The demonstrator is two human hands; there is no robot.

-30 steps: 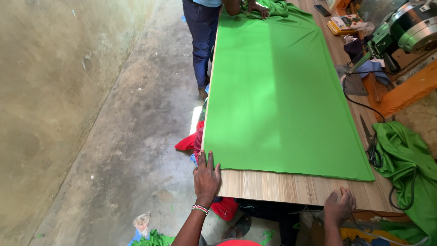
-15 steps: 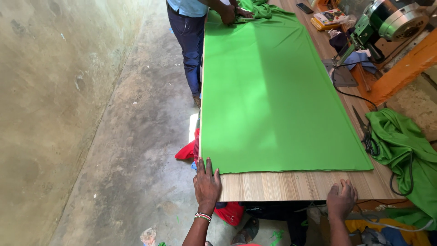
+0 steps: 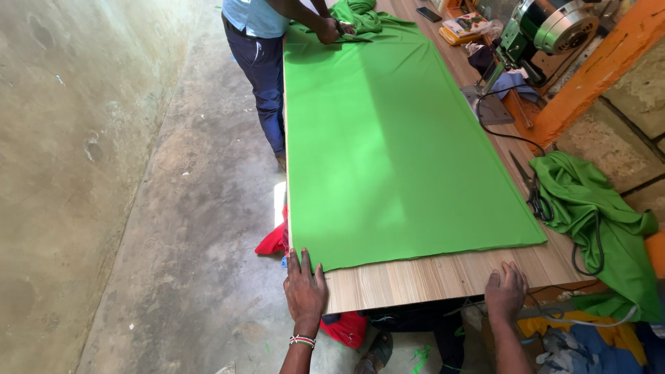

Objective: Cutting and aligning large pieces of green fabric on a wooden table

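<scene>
Bright green cloth (image 3: 395, 138), smooth, flat along the wooden desk (image 3: 443, 273), left hand (image 3: 305, 291) spread on near-left corner, right hand (image 3: 506, 294) flat on bare desk edge

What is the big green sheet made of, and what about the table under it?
The green sheet looks like thin cloth with a smooth, matte surface: it lies flat and bunches into soft folds at the far end. The table looks like pale wood or a wood-look board, since straight grain stripes run along its bare edge. The left hand rests on the sheet's corner.
</scene>
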